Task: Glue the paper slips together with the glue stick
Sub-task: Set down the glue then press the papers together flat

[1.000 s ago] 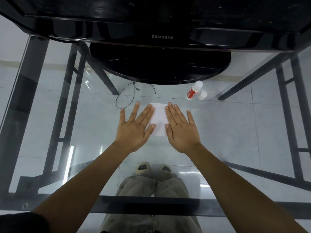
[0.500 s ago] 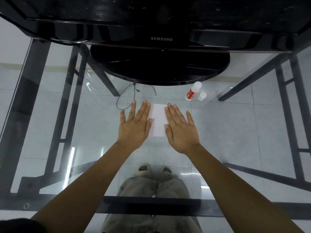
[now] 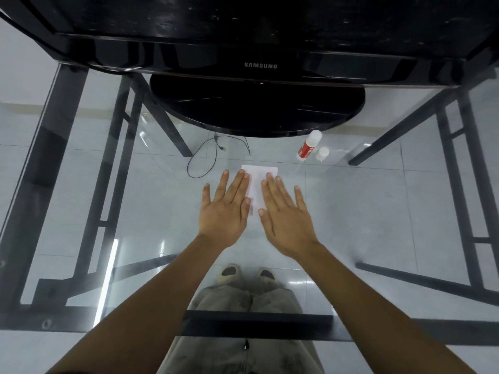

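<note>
- The paper is lying flat on the glass table, near the middle, in front of the monitor base.
- The left hand is resting palm down, fingers stretched open and gripping nothing; its inner fingers are overlapping the left edge of the paper.
- The right hand is doing the same on the right edge, fingers open and flat, holding nothing.
- Between the two hands a strip of white paper is showing; I cannot tell if it is one slip or two slips already joined.
- The glue stick is standing tilted to the back right of the paper, well apart from both hands, and its cap is standing just beside it.
- My judgement: the hands are pressing the slips together, so the task is looking near its end.
- What could go wrong: the glass is smooth, so uneven pressing could be sliding one slip over the other and making the edges crooked.
- Wet glue at the edges could be sticking to the fingers or the glass, and lifting the hands could be pulling the slips apart.
- The uncapped glue stick could be drying, or falling if an arm is touching it.
- A thin cable is lying to the back left, clear of the paper.
</note>
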The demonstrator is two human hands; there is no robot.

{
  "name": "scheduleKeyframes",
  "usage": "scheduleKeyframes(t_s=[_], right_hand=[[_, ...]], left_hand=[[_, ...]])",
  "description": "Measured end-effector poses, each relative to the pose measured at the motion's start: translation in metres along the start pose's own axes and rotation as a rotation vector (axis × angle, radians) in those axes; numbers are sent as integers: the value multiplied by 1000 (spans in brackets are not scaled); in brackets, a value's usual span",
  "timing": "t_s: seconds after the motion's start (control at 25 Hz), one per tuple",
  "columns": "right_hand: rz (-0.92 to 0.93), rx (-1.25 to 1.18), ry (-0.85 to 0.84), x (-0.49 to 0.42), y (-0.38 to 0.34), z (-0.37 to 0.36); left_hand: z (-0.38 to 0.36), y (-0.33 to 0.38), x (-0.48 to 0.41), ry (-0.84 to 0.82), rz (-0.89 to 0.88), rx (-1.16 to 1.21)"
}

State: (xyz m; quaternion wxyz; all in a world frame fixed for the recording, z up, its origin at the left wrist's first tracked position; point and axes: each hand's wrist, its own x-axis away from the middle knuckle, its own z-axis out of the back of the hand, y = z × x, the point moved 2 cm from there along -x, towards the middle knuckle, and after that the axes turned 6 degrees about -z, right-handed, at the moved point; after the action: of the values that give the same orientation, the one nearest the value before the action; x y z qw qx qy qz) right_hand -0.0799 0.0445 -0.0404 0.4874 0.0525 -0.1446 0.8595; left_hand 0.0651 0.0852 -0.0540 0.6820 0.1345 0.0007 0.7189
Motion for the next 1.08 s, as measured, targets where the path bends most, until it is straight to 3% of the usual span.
scheduleKeyframes(t_s=[0.12,0.32,0.48,0.64,0.84,1.0,1.08], right_hand=[[82,60,-78,23,-8,-12],[-63,60,-30,15,17,0],[143,122,-60,11,7,-1],[-27,110,-34,-7,30,7],[252,122,-62,-6,13,3],[31,83,-17,-23,33,14],[127,76,-46,-23,27,12]], left_hand=[[-1,1,1,2,-7,0],[-1,2,-1,15,-4,23],[-2,2,1,14,-5,18],[-1,3,-1,22,-6,16],[-3,2,1,27,-10,6],[-2,1,0,22,0,16],[-3,0,1,27,0,7]])
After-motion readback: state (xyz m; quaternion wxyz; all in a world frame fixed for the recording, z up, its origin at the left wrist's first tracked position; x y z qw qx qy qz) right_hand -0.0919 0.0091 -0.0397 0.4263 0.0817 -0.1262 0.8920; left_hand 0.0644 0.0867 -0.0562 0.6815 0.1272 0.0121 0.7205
